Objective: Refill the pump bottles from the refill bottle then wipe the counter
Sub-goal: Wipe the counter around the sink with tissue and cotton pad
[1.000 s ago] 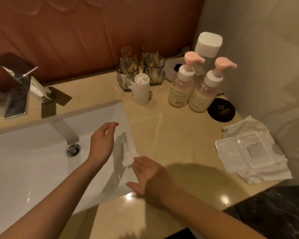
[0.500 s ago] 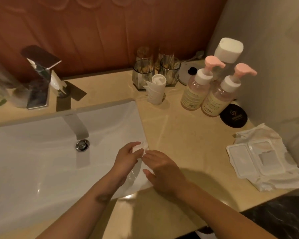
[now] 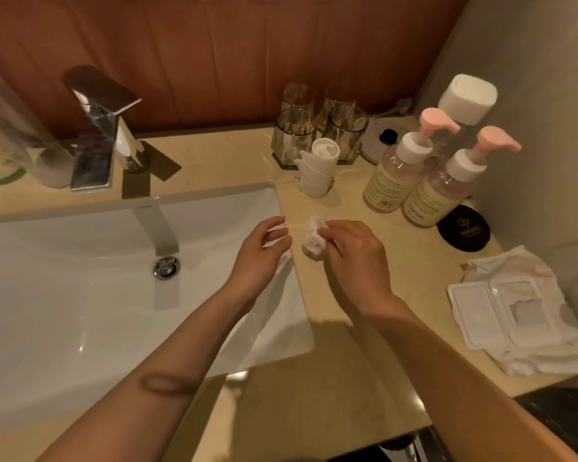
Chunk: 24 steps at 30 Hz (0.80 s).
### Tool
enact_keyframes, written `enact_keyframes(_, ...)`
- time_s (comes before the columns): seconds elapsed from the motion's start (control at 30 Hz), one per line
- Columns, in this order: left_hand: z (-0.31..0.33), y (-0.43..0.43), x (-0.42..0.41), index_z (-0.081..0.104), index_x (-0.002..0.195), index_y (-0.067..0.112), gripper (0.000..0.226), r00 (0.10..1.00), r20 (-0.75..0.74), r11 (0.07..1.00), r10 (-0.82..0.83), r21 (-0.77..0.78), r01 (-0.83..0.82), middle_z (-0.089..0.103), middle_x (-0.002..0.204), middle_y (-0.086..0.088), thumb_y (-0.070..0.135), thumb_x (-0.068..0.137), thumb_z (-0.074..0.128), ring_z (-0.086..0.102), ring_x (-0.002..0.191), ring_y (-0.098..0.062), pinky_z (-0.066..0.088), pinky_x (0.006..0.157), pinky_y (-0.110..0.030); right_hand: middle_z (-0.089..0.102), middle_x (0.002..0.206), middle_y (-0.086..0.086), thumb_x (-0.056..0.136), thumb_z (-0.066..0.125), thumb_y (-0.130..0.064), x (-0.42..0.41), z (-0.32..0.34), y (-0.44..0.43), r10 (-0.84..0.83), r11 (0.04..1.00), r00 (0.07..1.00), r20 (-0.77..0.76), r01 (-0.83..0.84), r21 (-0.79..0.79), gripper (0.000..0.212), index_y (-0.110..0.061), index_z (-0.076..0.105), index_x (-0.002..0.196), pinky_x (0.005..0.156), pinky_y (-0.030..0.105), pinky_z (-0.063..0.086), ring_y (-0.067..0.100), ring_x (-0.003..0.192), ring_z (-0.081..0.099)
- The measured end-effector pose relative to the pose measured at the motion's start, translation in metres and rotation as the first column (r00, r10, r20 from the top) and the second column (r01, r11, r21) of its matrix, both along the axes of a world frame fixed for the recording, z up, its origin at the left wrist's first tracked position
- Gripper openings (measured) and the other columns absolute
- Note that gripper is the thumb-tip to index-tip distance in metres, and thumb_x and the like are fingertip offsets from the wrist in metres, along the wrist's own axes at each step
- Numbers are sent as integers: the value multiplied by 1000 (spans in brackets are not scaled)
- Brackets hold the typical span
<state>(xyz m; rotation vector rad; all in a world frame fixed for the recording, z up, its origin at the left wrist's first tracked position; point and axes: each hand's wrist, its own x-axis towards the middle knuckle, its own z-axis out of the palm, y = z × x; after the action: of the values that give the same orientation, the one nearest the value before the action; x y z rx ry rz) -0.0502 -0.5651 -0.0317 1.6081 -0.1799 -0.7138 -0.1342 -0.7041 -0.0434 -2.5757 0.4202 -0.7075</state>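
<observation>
Beside the sink's [image 3: 214, 208] right rim, on the counter [image 3: 347, 378], sits the crumpled white wipe [image 3: 312, 240], and I now have it under my right hand [image 3: 354, 258] alone, the fingertips pinched around its near side and pressing it to the stone. Half a second back both hands met on it at the rim; since then it has passed over to the right and onto the counter. My left hand [image 3: 259, 258] has let go and hovers over the sink's corner, fingers loosely spread, holding nothing. I take this as the wiping step about to start. Beyond the sink's far right corner the two pump bottles [image 3: 414, 181] stand upright with pink heads on, touching each other, the white-capped refill bottle [image 3: 464, 105] just behind them, so the filling looks finished. Well right of the sink lies an open wipe pack [image 3: 501, 315].
</observation>
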Motion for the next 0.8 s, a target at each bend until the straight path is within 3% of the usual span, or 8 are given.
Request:
enact_keyframes(0.1,-12,16,2,58,121,21,29,998,21,996,62,69,-63,60,119,0,12,95,51,59,100,-9,44,75,-19,69,95,8,70,70,4,-19,-18,-6,105,970,965,-240,-153,-187,22,-5,72,89,67,37,55,28,90,60)
enact_keyframes(0.23,-31,35,2,65,110,20,23,998,8,988,65,137,-66,64,115,0,11,95,50,60,105,-15,44,76,-19,54,127,1,91,54,-24,-35,-19,1,132,974,883,-451,-200,-107,31,-8,60,117,90,36,46,21,115,44)
enact_keyframes(0.27,-34,37,1,65,109,20,23,998,4,987,64,150,-64,64,115,0,11,95,50,60,105,-15,44,75,-19,53,127,1,92,53,-28,-34,-19,4,130,971,878,-461,-207,-121,32,-8,61,116,87,36,47,23,113,46)
enact_keyframes(0.37,-39,40,1,66,106,20,22,998,-3,984,56,172,-55,65,113,-1,11,94,50,61,103,-15,44,74,-20,60,92,11,78,71,-11,-25,-23,13,138,950,864,-485,-254,-183,14,-4,64,89,51,33,49,29,70,59)
enact_keyframes(0.47,-41,42,5,67,105,20,21,999,13,981,32,193,-34,66,111,0,12,95,50,62,100,-13,42,71,-18,52,69,8,60,77,5,-14,-30,9,166,944,848,-503,-284,-168,25,-6,60,75,37,28,39,25,48,46)
enact_keyframes(0.6,-45,43,12,68,101,21,20,999,-4,978,54,203,-52,66,109,-2,12,94,51,62,96,-13,42,69,-18,52,79,11,86,62,-7,19,-23,-2,150,966,856,-495,-234,-111,3,-5,60,85,47,32,40,26,57,45)
enact_keyframes(0.67,-45,41,15,68,100,20,21,998,-14,979,65,194,-61,67,108,-5,10,93,51,62,97,-16,43,69,-18,52,90,12,95,49,-13,41,-21,-5,131,968,847,-516,-222,-118,14,-5,60,97,57,34,40,27,68,48)
enact_keyframes(0.8,-45,35,20,67,99,20,23,997,-42,980,68,192,-59,69,102,-1,7,92,50,63,97,-16,45,70,-17,54,97,13,96,46,-12,90,-21,-16,97,966,862,-497,-201,-160,17,-5,60,103,64,36,45,31,79,56)
